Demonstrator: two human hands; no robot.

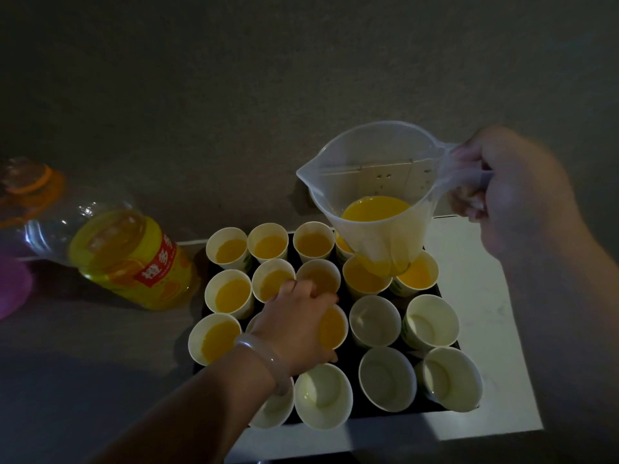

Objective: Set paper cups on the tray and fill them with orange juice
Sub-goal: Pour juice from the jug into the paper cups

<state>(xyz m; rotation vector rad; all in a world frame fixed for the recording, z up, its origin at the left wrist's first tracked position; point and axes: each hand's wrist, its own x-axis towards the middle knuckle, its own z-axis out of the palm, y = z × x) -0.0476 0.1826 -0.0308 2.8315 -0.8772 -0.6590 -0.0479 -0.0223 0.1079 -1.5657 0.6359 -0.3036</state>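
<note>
A dark tray [432,408] holds several white paper cups in rows. The back and left cups, such as one at the far left [227,294], contain orange juice; the front and right cups, such as one near the corner [450,378], are empty. My right hand [509,192] grips the handle of a clear plastic jug [378,202] with juice at its bottom, held upright above the back right cups. My left hand [301,326] reaches over the middle cups, its fingers curled around a filled cup [333,326].
A large juice bottle [130,259] with a yellow and red label stands left of the tray, its orange cap [31,180] off to the far left. A pink object [13,289] sits at the left edge. The tray rests on a white countertop [482,316] against a dark wall.
</note>
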